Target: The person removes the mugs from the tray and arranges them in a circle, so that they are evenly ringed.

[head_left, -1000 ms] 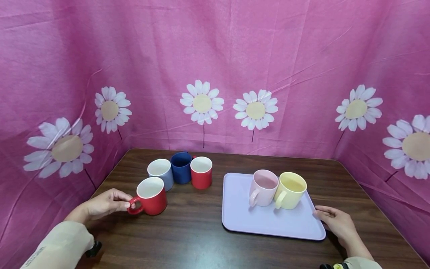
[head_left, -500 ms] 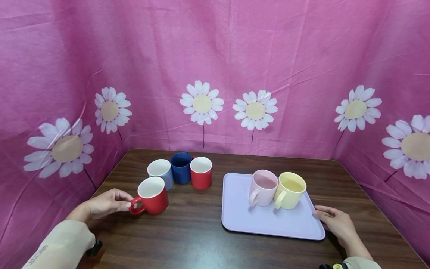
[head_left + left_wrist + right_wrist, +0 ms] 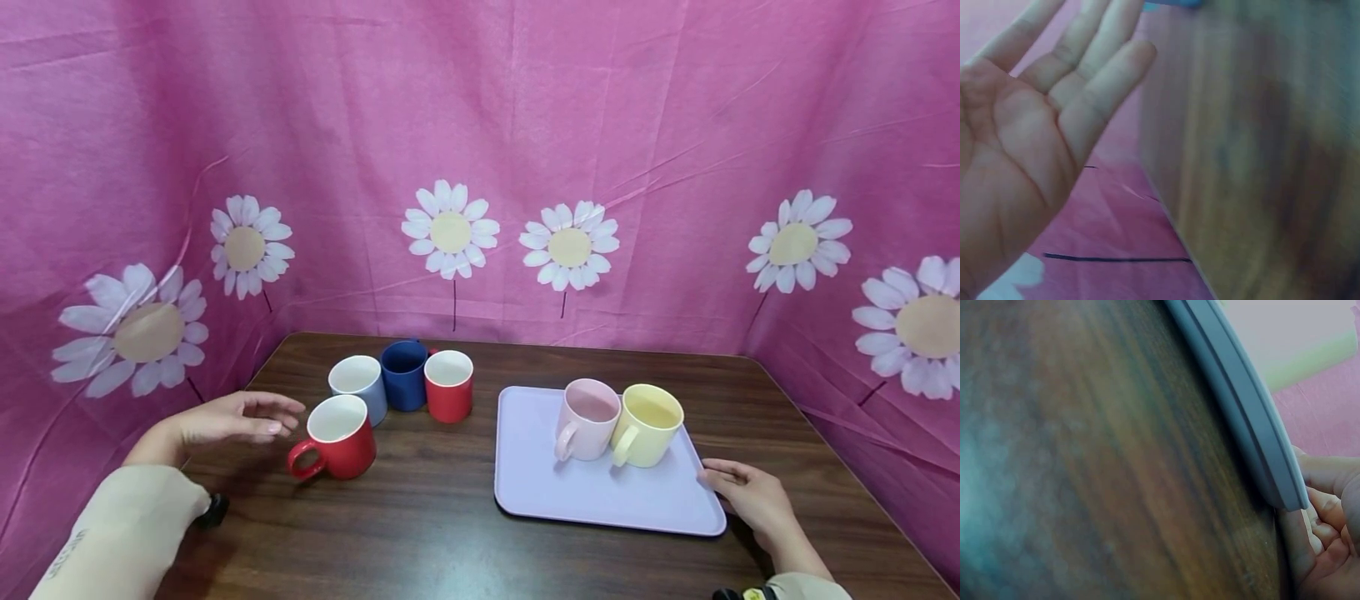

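In the head view my left hand point(image 3: 225, 421) hovers just left of a red mug point(image 3: 348, 446) with a white inside, apart from its handle. Its fingers are extended and nothing is in them; the left wrist view shows the bare palm. Behind that mug stand a light blue mug point(image 3: 363, 392), a dark blue mug point(image 3: 405, 379) and a second red mug point(image 3: 450, 392). My right hand point(image 3: 753, 500) pinches the right edge of a lilac tray point(image 3: 607, 508), thumb and fingers at its rim. A pink mug point(image 3: 588, 421) and a yellow mug point(image 3: 648, 429) stand upright on the tray.
All of this is on a dark wood-grain table point(image 3: 427, 533). A pink cloth point(image 3: 495, 108) printed with white daisies hangs along the back and both sides, close to the table's edges.
My left hand has let go of the red mug's handle and drawn back up and left, its fingers spreading. The red mug shifted slightly right before the release. My right hand and the tray stay put.
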Demonstrator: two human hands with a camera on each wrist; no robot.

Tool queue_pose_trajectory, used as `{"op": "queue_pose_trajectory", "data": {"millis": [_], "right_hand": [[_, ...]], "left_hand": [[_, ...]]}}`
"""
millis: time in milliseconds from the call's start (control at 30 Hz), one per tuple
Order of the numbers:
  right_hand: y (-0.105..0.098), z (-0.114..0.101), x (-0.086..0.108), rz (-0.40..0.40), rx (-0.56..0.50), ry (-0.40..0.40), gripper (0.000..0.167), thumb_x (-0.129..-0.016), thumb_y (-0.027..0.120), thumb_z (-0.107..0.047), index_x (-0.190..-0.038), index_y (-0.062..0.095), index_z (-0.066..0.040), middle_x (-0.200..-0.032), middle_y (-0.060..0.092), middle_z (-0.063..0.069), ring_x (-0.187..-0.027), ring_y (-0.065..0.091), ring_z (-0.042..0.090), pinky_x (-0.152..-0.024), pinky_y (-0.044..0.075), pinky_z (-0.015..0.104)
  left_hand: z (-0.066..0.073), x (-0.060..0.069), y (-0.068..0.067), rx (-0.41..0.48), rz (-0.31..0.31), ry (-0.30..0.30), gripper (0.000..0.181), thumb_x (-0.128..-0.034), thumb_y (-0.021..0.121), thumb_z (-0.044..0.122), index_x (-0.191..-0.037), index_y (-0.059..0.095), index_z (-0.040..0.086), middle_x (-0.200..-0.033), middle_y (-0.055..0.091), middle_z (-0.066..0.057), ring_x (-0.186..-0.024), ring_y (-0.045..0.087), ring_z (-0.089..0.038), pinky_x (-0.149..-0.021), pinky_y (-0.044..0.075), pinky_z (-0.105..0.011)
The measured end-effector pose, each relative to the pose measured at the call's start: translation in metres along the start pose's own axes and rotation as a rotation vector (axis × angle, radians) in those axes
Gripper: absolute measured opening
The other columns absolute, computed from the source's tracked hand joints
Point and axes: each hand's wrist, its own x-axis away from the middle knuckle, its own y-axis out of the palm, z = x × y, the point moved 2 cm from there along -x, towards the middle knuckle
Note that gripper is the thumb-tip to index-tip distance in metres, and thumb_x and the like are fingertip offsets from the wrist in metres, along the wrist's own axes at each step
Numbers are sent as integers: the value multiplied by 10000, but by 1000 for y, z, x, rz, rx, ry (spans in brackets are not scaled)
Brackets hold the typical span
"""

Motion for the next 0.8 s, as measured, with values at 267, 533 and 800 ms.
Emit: {"op": "queue_pose_trajectory", "data": {"millis": [267,533,800], "right_hand": [[0,1,-1,-1,1,2,602,-880,691,-284,-1247,505,156,-1007,692,164,-755,593,-18,-669,545,261],[0,2,-2,12,-3,15,611,-867,700,-291,-1244,511,152,-996,693,161,-747,591,-15,-669,551,283],[0,3,-2,11,-6,18,615,-867,701,-288,-1247,506,154,-994,694,156,-749,589,-20,-672,551,287]], "left_hand": [[26,-4,-5,-156,243,-37,489,-941,575,133,-1339,424,-108,-1282,512,-273,-1081,589,-148,-861,498,-298],[35,-21,11,-72,444,-1,526,-943,599,146,-1344,399,-130,-1311,460,-306,-1011,604,-104,-893,488,-359],[48,-48,40,-24,569,37,537,-952,590,165,-1358,390,-123,-1293,458,-324,-1097,563,-315,-888,486,-399]]}}
